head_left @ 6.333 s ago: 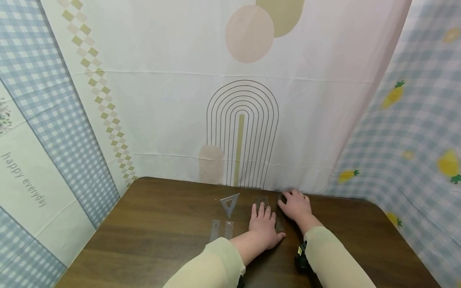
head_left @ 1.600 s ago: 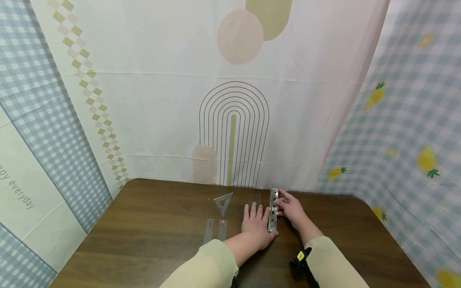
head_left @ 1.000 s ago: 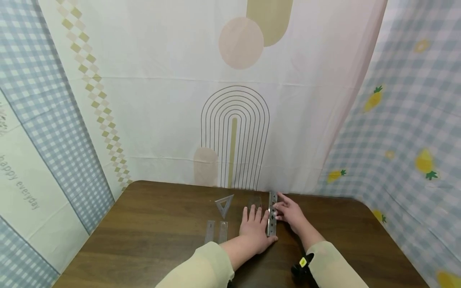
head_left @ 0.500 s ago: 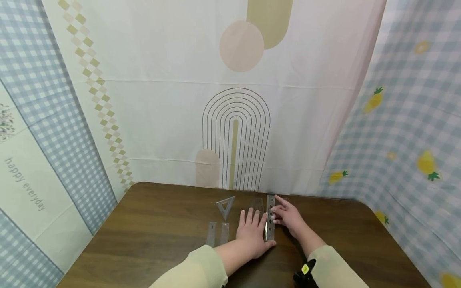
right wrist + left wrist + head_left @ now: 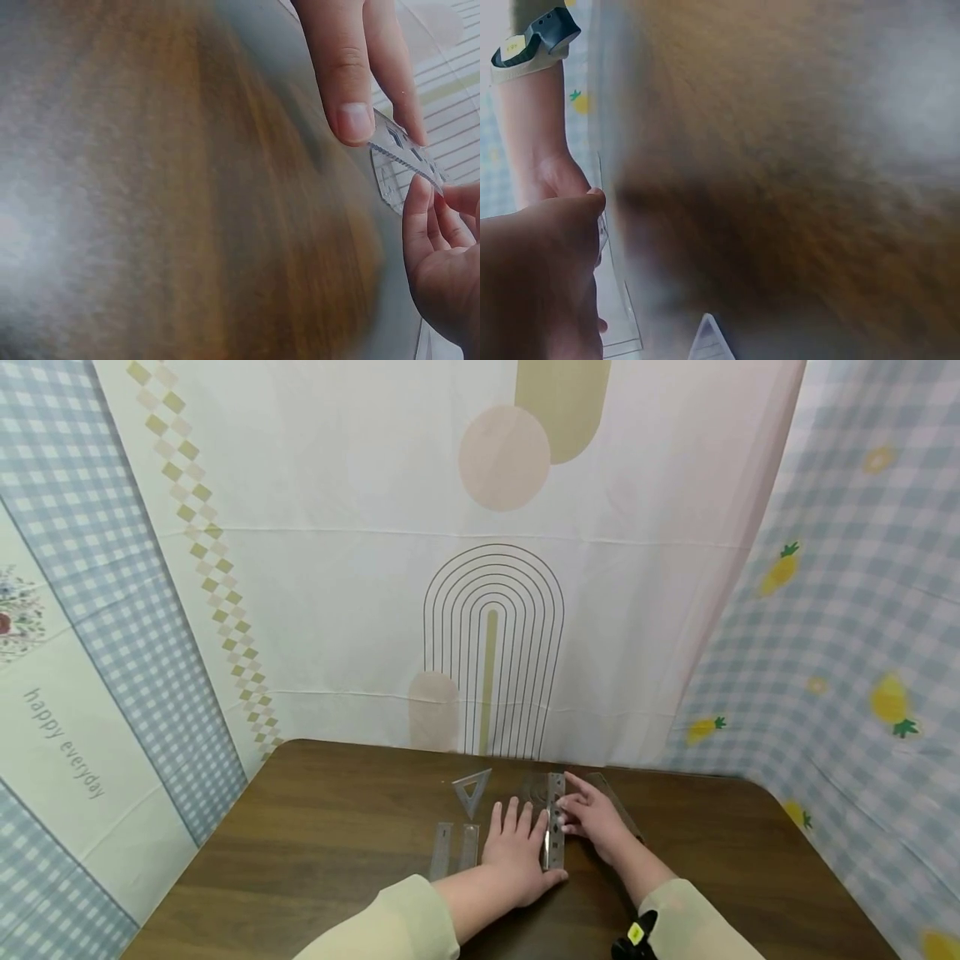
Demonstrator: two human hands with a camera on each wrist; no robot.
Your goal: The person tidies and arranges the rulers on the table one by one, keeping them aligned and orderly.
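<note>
My left hand [image 5: 514, 852] lies palm down on the table, fingers straight and spread, its thumb by the near end of a clear ruler with cut-out shapes [image 5: 557, 852]. From the right side, my right hand [image 5: 596, 822] pinches that ruler near its middle, index finger stretched towards the far end. In the right wrist view the ruler [image 5: 405, 154] looks slanted, between the left hand [image 5: 341, 67] above and the right hand [image 5: 450, 281] below. A clear piece with curved marks [image 5: 536, 787] sits beyond the left fingertips, partly hidden.
Left of my hands lie a clear set square [image 5: 471, 793] and two clear straight rulers [image 5: 442, 852], [image 5: 468, 847]. Another clear strip [image 5: 617, 797] shows partly behind the right hand. The brown table [image 5: 322, 843] meets a patterned cloth wall [image 5: 360, 627] at its back edge.
Both hands have shifted left and slightly nearer with the cut-out ruler. The clear strip behind my right hand has come into sight. Earlier, the right hand lay over the ruler's far end.
</note>
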